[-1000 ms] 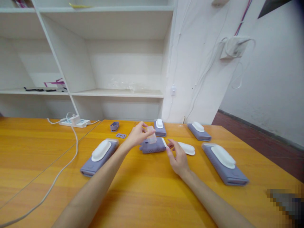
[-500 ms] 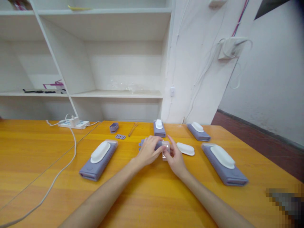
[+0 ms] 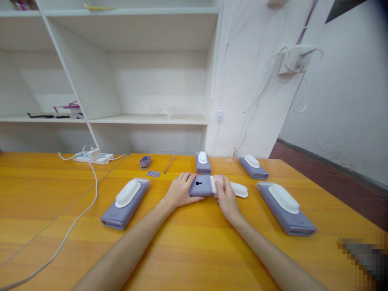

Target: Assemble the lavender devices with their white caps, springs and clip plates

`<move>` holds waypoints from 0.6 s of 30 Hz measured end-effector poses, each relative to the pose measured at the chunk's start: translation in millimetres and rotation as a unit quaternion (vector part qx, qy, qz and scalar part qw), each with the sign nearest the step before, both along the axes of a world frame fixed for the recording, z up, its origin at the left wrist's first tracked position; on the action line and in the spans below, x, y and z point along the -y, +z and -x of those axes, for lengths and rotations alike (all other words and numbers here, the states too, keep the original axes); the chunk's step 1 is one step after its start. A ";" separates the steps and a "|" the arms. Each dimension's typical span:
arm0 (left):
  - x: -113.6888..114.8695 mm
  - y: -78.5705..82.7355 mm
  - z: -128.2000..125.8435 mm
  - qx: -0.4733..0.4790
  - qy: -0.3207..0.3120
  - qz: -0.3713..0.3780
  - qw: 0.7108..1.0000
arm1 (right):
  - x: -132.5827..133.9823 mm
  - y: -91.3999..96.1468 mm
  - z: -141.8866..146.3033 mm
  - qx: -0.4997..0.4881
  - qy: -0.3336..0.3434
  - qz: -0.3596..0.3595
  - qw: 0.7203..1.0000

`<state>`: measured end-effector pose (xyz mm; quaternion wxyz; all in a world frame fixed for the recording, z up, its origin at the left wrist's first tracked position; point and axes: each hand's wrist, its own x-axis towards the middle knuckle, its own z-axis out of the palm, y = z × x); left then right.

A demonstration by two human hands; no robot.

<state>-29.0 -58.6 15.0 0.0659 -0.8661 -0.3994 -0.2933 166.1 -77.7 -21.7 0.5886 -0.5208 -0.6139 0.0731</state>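
Observation:
My left hand (image 3: 181,190) is wrapped round the left end of a flat purple housing (image 3: 201,186), which lies crosswise with a small dark mark on its upper face. My right hand (image 3: 226,198) grips a clear cap (image 3: 218,180) at the housing's right end, where a white band shows between the two. Whether the cap is fully seated, I cannot tell. Just behind my right fingers lies a white oval piece (image 3: 241,190), partly covered by the hand.
Purple units with white oval tops stand around: left (image 3: 125,204), right (image 3: 286,208), two at the back (image 3: 203,163). Back left lie a purple collar (image 3: 145,162), a flat purple plate (image 3: 153,173) and a spring (image 3: 169,164). A power strip (image 3: 93,156) trails a white cable.
The purple housing has turned, and its broad marked face now shows. My left hand has shifted left and down to its end; my right hand has moved slightly right with the clear cap.

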 end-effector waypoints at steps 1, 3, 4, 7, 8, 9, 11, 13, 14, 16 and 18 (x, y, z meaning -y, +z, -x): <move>0.9 0.3 -0.8 0.001 -0.011 -0.007 1.000 | 0.7 1.4 1.0 -0.008 0.000 0.008 1.000; 2.1 -0.1 -1.9 0.005 -0.027 -0.017 0.999 | 2.3 3.8 3.3 -0.030 0.006 0.019 0.999; 2.3 -0.7 -2.0 0.008 -0.030 -0.022 0.999 | 3.1 4.7 4.3 -0.036 0.013 0.022 0.999; 2.1 -3.3 -0.9 0.020 -0.035 -0.040 0.998 | 5.5 6.1 7.1 -0.047 0.045 0.032 0.997; 2.0 -4.0 -0.3 0.021 -0.038 -0.047 0.998 | 6.4 6.5 7.9 -0.047 0.054 0.036 0.997; 2.0 -4.6 0.1 0.022 -0.041 -0.053 0.998 | 7.2 7.0 8.6 -0.046 0.061 0.038 0.996; 2.3 -5.2 0.4 0.022 -0.041 -0.061 0.997 | 8.9 8.4 9.9 -0.042 0.067 0.037 0.996; 2.9 -5.1 -0.1 0.021 -0.031 -0.061 0.997 | 10.5 10.1 11.2 -0.037 0.066 0.033 0.997; 3.3 -4.9 -0.2 0.019 -0.026 -0.060 0.998 | 11.2 11.0 11.9 -0.034 0.065 0.033 0.997; 3.4 -4.5 0.6 0.015 -0.022 -0.059 0.998 | 12.7 12.0 13.1 -0.025 0.071 0.041 0.996; 2.6 -4.3 3.3 0.011 -0.032 -0.065 0.997 | 13.9 12.3 14.3 -0.015 0.088 0.051 0.995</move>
